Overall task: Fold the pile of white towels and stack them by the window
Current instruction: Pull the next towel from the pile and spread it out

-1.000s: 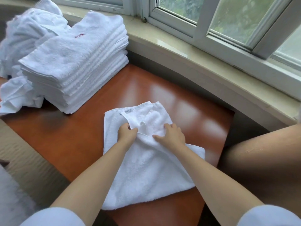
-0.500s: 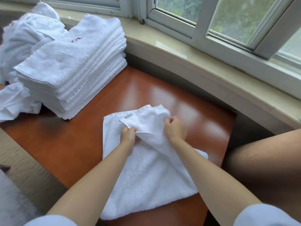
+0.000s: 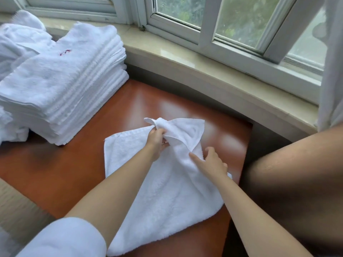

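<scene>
The towel (image 3: 163,191) is plain white with a looped terry texture. The stack (image 3: 61,86) at far left is white too, its top towel bearing a small red mark (image 3: 65,52). The loose pile (image 3: 17,39) behind it is white. The table (image 3: 61,164) is glossy reddish-brown with pale reflections. The sill (image 3: 213,71) is beige stone, the window frame (image 3: 207,21) white, with green foliage behind the glass. Both sleeves (image 3: 63,240) are white.
</scene>
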Demonstrator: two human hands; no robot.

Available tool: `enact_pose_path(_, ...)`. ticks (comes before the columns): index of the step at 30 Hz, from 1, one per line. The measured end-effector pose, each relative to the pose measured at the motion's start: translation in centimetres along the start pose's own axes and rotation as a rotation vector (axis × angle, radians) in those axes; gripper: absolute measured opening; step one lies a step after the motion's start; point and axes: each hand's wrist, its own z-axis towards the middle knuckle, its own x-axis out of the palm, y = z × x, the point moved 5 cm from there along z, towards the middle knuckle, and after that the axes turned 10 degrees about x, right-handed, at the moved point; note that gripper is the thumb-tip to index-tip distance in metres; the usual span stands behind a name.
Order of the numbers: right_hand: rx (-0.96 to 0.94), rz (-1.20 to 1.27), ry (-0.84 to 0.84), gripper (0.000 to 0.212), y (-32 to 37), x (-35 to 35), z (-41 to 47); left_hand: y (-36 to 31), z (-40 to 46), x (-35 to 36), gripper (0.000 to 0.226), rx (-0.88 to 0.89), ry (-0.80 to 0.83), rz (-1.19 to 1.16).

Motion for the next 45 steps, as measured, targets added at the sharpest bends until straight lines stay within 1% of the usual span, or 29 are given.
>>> enact_pose_path(2, -0.017, -0.124, 0.106, 0.061, -1.4, -0.3, -0.2, -0.3, 0.2, 1.6, 0.041, -0.002, 0.028, -0.024)
enact_pose_path(3, -0.022, -0.142, 0.170, 0.058, -1.9, -0.5, -0.2, -0.2, 0.3, 2.2, 0.042, -0.003, 0.035, -0.021)
enact_pose_path(5, -0.003, -0.042, 0.284, 0.047, -2.7, -1.1, -0.2, 0.0, -0.1, 3.5, 0.042, -0.002, 0.056, 0.005)
enact_pose_path(6, 0.003, 0.011, 0.275, 0.046, -3.1, -1.7, -0.1, 0.2, -0.3, 4.0, 0.039, -0.004, 0.072, 0.028)
enact_pose_path(7, 0.002, 0.061, 0.200, 0.044, -3.4, -2.6, -0.1, 0.5, -0.6, 4.5, 0.036, -0.011, 0.090, 0.056)
enact_pose_path(10, 0.072, 0.169, -0.221, 0.032, -5.8, -5.7, -0.4, 1.2, -0.9, 5.5, 0.035, -0.037, 0.134, 0.187)
enact_pose_path(11, 0.118, 0.155, -0.283, 0.029, -6.9, -6.1, -0.5, 1.5, -0.9, 5.7, 0.038, -0.031, 0.148, 0.232)
enact_pose_path(12, 0.182, 0.118, -0.270, 0.026, -8.0, -6.0, -0.6, 2.0, -0.9, 5.8, 0.042, -0.017, 0.160, 0.288)
enact_pose_path(13, 0.252, 0.069, -0.206, 0.026, -9.0, -5.5, -0.6, 2.5, -1.1, 5.8, 0.044, 0.006, 0.175, 0.360)
enact_pose_path(15, 0.349, -0.015, -0.071, 0.037, -10.5, -4.1, -0.6, 3.4, -1.8, 5.8, 0.048, 0.084, 0.226, 0.607)
enact_pose_path(16, 0.353, -0.027, -0.060, 0.043, -10.7, -3.7, -0.7, 3.9, -2.2, 5.8, 0.052, 0.145, 0.268, 0.794)
enact_pose_path(18, 0.286, -0.013, -0.155, 0.046, -9.7, -3.8, -0.8, 4.7, -2.9, 5.8, 0.059, 0.273, 0.358, 1.232)
enact_pose_path(19, 0.242, 0.006, -0.200, 0.046, -9.0, -3.9, -0.9, 5.1, -3.4, 5.6, 0.062, 0.314, 0.372, 1.422)
enact_pose_path(20, 0.201, 0.031, -0.223, 0.047, -8.1, -4.0, -0.9, 5.6, -3.7, 5.2, 0.064, 0.310, 0.369, 1.538)
enact_pose_path(21, 0.167, 0.059, -0.222, 0.049, -7.3, -3.9, -0.9, 5.8, -4.0, 4.6, 0.066, 0.282, 0.350, 1.575)
enact_pose_path(22, 0.136, 0.083, -0.211, 0.050, -6.6, -3.8, -0.8, 5.9, -4.1, 3.7, 0.065, 0.256, 0.315, 1.548)
enact_pose_path(24, 0.072, 0.111, -0.189, 0.049, -5.0, -3.5, -0.4, 5.2, -4.0, 1.6, 0.059, 0.259, 0.199, 1.401)
enact_pose_path(26, 0.027, 0.148, -0.164, 0.049, -3.6, -3.1, 0.3, 3.9, -3.8, -1.0, 0.051, 0.284, 0.034, 1.265)
enact_pose_path(27, 0.012, 0.164, -0.151, 0.050, -2.8, -3.0, 0.7, 3.3, -3.6, -2.5, 0.049, 0.267, -0.050, 1.217)
enact_pose_path(29, -0.004, 0.164, -0.132, 0.051, -1.3, -2.7, 1.7, 2.5, -3.3, -5.1, 0.045, 0.206, -0.180, 1.189)
enact_pose_path(30, -0.007, 0.151, -0.128, 0.051, -0.6, -2.5, 2.2, 2.2, -3.1, -6.2, 0.044, 0.185, -0.218, 1.206)
enact_pose_path(32, -0.005, 0.120, -0.126, 0.047, 0.7, -2.2, 3.3, 1.9, -2.7, -7.7, 0.043, 0.184, -0.261, 1.235)
enact_pose_path(35, 0.019, 0.095, -0.167, 0.039, 2.1, -1.9, 4.9, 1.7, -2.0, -9.1, 0.048, 0.219, -0.345, 1.185)
enact_pose_path(38, 0.065, 0.086, -0.309, 0.031, 3.0, -2.1, 6.2, 1.4, -1.0, -9.9, 0.060, 0.181, -0.445, 1.189)
enact_pose_path(40, 0.118, 0.111, -0.375, 0.027, 3.5, -2.2, 7.0, 1.2, -0.4, -10.5, 0.058, 0.127, -0.481, 1.225)
enact_pose_path(42, 0.185, 0.118, -0.389, 0.034, 4.0, -2.3, 7.5, 1.2, 0.1, -11.2, 0.052, 0.048, -0.490, 1.203)
enact_pose_path(45, 0.271, 0.138, -0.361, 0.056, 4.6, -2.7, 8.1, 1.0, 0.2, -11.6, 0.045, -0.004, -0.547, 1.149)
